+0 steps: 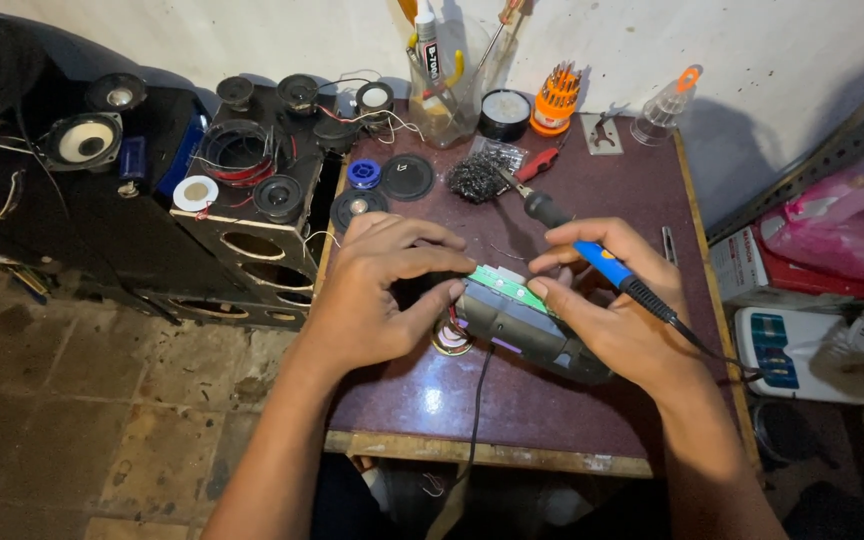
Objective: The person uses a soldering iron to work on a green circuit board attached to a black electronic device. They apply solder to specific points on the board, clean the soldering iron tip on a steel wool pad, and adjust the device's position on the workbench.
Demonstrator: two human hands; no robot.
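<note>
At the centre of the dark red table [552, 410], both hands grip a grey device [527, 335] with a green circuit board [508, 287] on top; the left hand [377, 295] closes on its 9 o'clock end. The right hand [617, 310] holds the 3 o'clock side and also a blue soldering iron [592, 255] pointing to 11 o'clock. Farther, at 12 o'clock, stand a clear jar of tools [447, 95] and an orange screwdriver set [556, 100], and speakers [87, 140] lie at 10 o'clock.

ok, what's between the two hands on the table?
In the head view, a grey device with a green circuit board on top sits between the left hand and right hand; both touch it.
</note>
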